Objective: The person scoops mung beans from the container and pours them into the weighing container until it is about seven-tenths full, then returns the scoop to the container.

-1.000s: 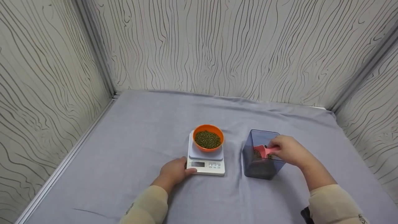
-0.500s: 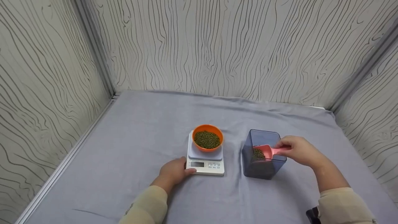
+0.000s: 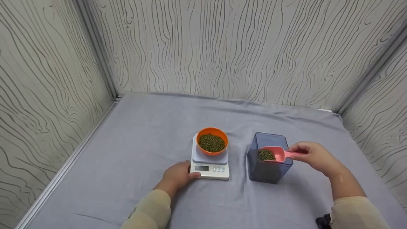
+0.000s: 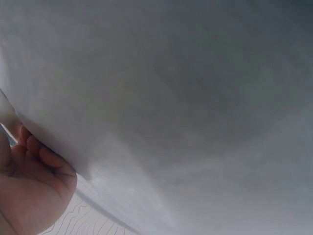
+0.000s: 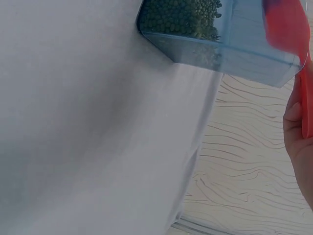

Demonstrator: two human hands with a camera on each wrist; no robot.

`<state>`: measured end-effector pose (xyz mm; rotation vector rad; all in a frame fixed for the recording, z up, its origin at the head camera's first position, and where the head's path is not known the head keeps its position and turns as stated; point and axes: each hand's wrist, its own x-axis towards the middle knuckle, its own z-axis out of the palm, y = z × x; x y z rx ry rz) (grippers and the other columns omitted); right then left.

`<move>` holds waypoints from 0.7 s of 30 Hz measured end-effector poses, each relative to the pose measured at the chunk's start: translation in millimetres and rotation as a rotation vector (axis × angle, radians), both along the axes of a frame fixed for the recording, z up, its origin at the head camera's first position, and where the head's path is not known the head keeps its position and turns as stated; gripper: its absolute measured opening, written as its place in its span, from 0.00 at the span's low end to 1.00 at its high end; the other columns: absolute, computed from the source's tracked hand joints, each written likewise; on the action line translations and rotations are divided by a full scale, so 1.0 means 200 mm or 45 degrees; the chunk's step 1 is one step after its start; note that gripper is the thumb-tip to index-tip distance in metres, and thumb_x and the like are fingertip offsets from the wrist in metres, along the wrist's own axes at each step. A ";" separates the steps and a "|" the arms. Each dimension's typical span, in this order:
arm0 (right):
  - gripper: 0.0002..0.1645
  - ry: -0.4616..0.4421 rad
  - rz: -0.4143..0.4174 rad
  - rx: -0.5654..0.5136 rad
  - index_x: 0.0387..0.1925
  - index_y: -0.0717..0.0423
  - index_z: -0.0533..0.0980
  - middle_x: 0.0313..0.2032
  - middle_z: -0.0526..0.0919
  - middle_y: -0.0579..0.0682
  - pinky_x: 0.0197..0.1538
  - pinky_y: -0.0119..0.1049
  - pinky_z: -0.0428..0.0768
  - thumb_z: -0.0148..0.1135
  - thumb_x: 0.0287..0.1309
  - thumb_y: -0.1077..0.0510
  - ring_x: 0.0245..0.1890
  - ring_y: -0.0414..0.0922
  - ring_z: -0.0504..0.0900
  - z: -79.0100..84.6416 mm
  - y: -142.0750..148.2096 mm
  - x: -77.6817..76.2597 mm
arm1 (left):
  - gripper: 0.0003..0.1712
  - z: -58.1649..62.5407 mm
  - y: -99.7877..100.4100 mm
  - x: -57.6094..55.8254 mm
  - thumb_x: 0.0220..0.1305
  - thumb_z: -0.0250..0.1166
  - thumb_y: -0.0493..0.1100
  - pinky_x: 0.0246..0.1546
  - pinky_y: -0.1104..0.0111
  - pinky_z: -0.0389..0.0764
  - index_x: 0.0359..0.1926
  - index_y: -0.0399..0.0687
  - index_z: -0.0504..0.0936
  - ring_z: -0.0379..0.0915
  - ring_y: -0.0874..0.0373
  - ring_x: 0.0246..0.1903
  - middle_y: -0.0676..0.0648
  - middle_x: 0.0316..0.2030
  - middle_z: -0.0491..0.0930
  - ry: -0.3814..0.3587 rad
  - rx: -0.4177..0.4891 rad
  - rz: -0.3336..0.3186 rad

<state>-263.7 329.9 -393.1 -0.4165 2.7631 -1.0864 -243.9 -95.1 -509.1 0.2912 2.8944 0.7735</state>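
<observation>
My right hand pinches the handle of a pink scoop. Small green beans, which look like mung beans, lie in its bowl. The scoop is at the mouth of a clear blue, square container; in the right wrist view, more beans fill its bottom and the scoop shows near the rim. With thumb on top and fingers at the side, my left hand holds the left edge of a white kitchen scale. On the scale stands an orange bowl of similar beans.
A grey cloth with some folds covers the table. Panels with a wood-grain pattern enclose the back and both sides. The container stands to the right of the scale, with a gap between them.
My right hand has drawn the scoop up and to the right out of the beans, carrying a load level near the container's rim. The left hand, scale and bowl have barely moved.
</observation>
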 end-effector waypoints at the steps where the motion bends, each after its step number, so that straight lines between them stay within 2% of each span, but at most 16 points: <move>1: 0.19 -0.005 -0.008 -0.006 0.39 0.57 0.79 0.36 0.80 0.51 0.39 0.29 0.76 0.66 0.50 0.49 0.34 0.40 0.77 0.00 0.01 0.00 | 0.27 0.00 0.00 0.00 0.52 0.59 0.65 0.39 0.56 0.73 0.39 0.48 0.75 0.74 0.51 0.34 0.47 0.33 0.78 0.000 -0.001 0.001; 11: 0.18 0.002 -0.062 -0.129 0.41 0.61 0.78 0.37 0.81 0.51 0.40 0.29 0.75 0.64 0.53 0.52 0.35 0.38 0.76 -0.07 0.06 0.02 | 0.28 -0.01 0.00 -0.01 0.52 0.59 0.66 0.39 0.56 0.73 0.39 0.48 0.74 0.73 0.51 0.34 0.47 0.32 0.78 -0.004 0.001 0.002; 21: 0.18 0.012 -0.113 -0.259 0.43 0.62 0.77 0.38 0.81 0.51 0.42 0.29 0.75 0.61 0.56 0.52 0.37 0.41 0.77 -0.14 0.10 0.04 | 0.26 -0.01 -0.01 0.01 0.51 0.60 0.66 0.36 0.56 0.72 0.37 0.50 0.74 0.73 0.52 0.33 0.48 0.32 0.78 0.024 0.034 0.010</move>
